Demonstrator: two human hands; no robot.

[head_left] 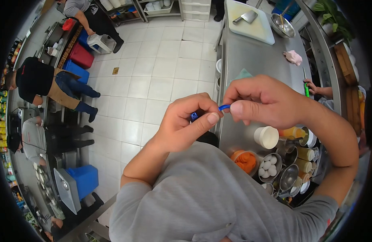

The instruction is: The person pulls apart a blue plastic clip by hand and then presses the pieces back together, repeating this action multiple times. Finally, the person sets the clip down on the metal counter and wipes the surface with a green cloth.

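Both of my hands are raised in front of my chest, close together over the edge of the steel counter (pixel 250 64). Between thumb and finger my right hand (pixel 270 101) pinches a small blue strip (pixel 224 107). Fingers curled, my left hand (pixel 186 121) meets the strip's other end at its fingertips. A dark blue piece (pixel 194 117) shows inside the left hand's curl; what it is I cannot make out. A teal cloth (pixel 243 75) lies on the counter just beyond my right hand.
A cutting board (pixel 252 30) with a cleaver (pixel 245 17), a metal bowl (pixel 282 26), a bowl of eggs (pixel 269 166) and a white tub (pixel 266 137) are on the counter. Another person's hand (pixel 312 86) is at the right. Several people stand at the left.
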